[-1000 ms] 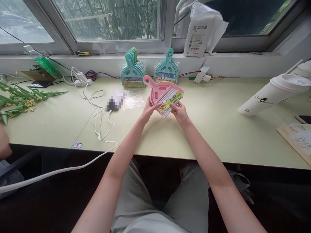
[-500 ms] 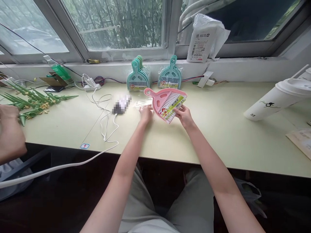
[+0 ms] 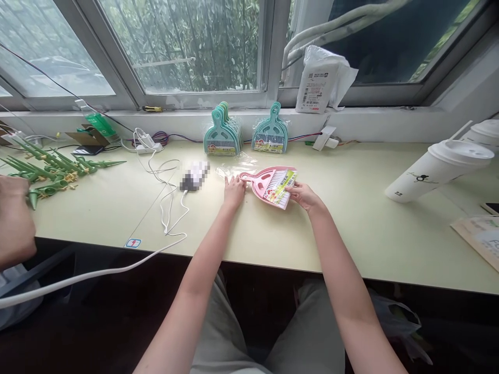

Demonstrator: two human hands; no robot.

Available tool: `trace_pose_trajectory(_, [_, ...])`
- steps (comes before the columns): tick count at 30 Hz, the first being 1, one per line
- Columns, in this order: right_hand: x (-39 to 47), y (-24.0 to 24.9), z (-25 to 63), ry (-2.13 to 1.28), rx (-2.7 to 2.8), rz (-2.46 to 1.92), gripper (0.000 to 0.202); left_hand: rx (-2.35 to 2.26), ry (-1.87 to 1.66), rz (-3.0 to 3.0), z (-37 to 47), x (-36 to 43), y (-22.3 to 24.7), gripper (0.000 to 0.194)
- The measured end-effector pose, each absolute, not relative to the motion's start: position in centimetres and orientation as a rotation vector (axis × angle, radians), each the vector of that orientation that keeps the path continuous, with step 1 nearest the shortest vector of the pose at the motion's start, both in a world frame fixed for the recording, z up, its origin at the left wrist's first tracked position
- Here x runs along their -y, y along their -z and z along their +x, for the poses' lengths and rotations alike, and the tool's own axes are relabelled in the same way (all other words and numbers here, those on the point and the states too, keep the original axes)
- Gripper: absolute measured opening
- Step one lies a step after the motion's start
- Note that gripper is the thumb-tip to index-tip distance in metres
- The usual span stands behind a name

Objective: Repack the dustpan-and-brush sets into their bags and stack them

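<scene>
A pink dustpan with a white-bristled brush (image 3: 273, 188) and a bright printed label tilts over the middle of the table. My right hand (image 3: 306, 196) is closed on its wide right edge, thumb at the label. Its handle points left, right beside my left hand (image 3: 234, 193). The fingers of that hand are bent down on the near edge of a clear plastic bag (image 3: 249, 162), which lies flat behind them; the fingertips are partly hidden. Against the wall stand bagged teal dustpan sets, several in a left stack (image 3: 223, 130) and another group (image 3: 271, 130) to the right.
A phone-like blurred object (image 3: 194, 176) with a white cable (image 3: 171, 208) lies left of my hands. Green pointed plastic pieces (image 3: 54, 166) are heaped farther left, near another person's hand (image 3: 15, 221). White lidded cups (image 3: 436, 169) stand at the right. A white parcel (image 3: 317, 85) rests on the sill.
My right hand has lowered the pink dustpan and brought it slightly right, its handle now flatter and beside my left hand. The view has tipped up a little.
</scene>
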State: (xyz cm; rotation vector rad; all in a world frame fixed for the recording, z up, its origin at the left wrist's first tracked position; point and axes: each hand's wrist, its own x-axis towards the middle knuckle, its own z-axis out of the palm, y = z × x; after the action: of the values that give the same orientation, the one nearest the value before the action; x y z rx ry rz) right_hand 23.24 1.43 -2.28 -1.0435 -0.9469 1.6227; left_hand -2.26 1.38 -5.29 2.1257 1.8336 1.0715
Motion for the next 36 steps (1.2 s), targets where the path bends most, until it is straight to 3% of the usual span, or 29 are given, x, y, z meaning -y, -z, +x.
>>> trace_pose_trajectory(5, [-1.5, 2.1, 24.7, -1.652, 0.927, -1.072, 0.022, -2.182, -0.692, 2.141, -2.1, -0.9, 4.2, 0.048])
trace_pose_trajectory(9, [-1.6, 2.3, 25.0, -1.598, 0.909, -1.066, 0.026, -2.334, -0.606, 2.146, -1.7, -0.5, 3.3, 0.054])
trace_pose_trajectory(15, [-1.3, 2.9, 22.2, -1.434, 0.892, -1.021, 0.028, -2.240, -0.773, 2.248, -0.8, -0.3, 3.2, 0.057])
trace_pose_trajectory(26, [-0.8, 3.7, 19.4, -1.399, 0.779, -0.863, 0.023, -1.558, -1.315, 2.297, 0.8, 1.0, 1.4, 0.048])
trace_pose_trajectory(28, [-0.9, 3.5, 19.6, -1.395, 0.758, -0.831, 0.025, -1.527, -1.537, 2.136, 1.1, 1.5, 0.8, 0.052])
trace_pose_trajectory(32, [-0.7, 2.9, 19.8, -1.407, 0.773, -0.786, 0.027, -1.502, -2.001, 1.311, 0.8, 1.4, 0.2, 0.083])
trace_pose_trajectory(36, [-0.1, 2.4, 19.3, -1.421, 0.835, -0.767, 0.030, -1.016, -1.706, 0.833, -0.3, 0.3, 0.4, 0.068])
